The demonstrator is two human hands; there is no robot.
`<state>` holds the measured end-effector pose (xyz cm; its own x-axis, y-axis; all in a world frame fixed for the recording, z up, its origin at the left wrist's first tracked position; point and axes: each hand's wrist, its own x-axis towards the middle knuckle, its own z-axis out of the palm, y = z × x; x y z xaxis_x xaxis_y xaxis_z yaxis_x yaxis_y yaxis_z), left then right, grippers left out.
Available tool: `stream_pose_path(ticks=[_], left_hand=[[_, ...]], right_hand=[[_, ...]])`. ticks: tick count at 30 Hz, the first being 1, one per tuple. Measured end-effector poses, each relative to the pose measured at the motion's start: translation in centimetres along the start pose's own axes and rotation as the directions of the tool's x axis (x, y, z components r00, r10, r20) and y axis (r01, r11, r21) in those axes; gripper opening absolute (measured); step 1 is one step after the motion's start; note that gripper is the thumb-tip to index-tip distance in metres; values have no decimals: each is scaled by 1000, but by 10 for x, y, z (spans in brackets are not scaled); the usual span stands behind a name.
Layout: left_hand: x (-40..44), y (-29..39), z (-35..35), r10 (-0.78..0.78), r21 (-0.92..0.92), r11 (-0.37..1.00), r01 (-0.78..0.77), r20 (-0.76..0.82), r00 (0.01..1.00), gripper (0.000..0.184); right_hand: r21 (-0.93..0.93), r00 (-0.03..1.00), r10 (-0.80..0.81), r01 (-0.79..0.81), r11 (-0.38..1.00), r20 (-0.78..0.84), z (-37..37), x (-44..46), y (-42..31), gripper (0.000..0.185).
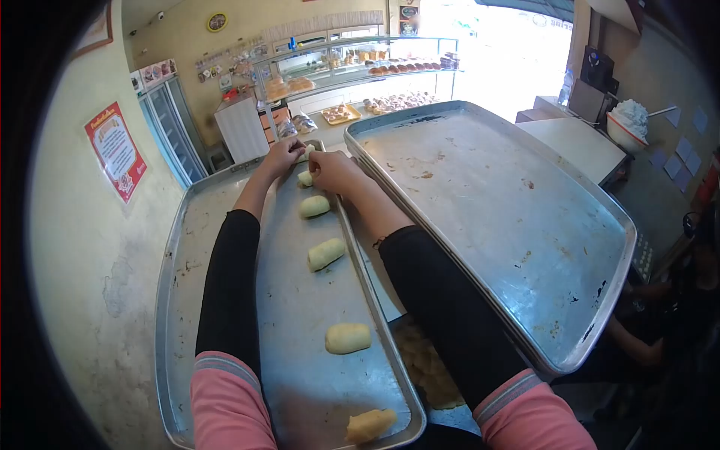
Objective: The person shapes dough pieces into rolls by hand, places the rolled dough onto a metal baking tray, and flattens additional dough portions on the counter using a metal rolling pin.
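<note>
Both my hands reach to the far end of a metal baking tray. My left hand has its fingers closed on a small pale piece of dough. Right beside it, my right hand is curled with its fingertips near the same piece; what it pinches, if anything, is hidden. A row of dough rolls runs down the tray's right side toward me, among them a roll just below my hands, a plumper roll and a browner, rougher-ended one at the near corner.
At right stands a stack of trays, its top one stained. A glass display case with baked goods is at the back. A bowl of white cream sits far right. Another person's arm shows at lower right. A wall borders the left.
</note>
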<state>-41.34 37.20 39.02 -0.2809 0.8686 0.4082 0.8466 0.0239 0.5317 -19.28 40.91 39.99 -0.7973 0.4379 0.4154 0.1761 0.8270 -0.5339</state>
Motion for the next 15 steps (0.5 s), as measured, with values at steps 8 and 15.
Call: stream_pose_path(ticks=[8,15], left_hand=[[4,-11,-6,378,329,875,-356,-4,926,21],[-16,24,0,219,248,940,-232,78,973,27]], right_hand=[[-55,994,-5,-1,998,-111,-2,2,-1,20],[-130,975,-87,61,990,-204,1,4,2,23]])
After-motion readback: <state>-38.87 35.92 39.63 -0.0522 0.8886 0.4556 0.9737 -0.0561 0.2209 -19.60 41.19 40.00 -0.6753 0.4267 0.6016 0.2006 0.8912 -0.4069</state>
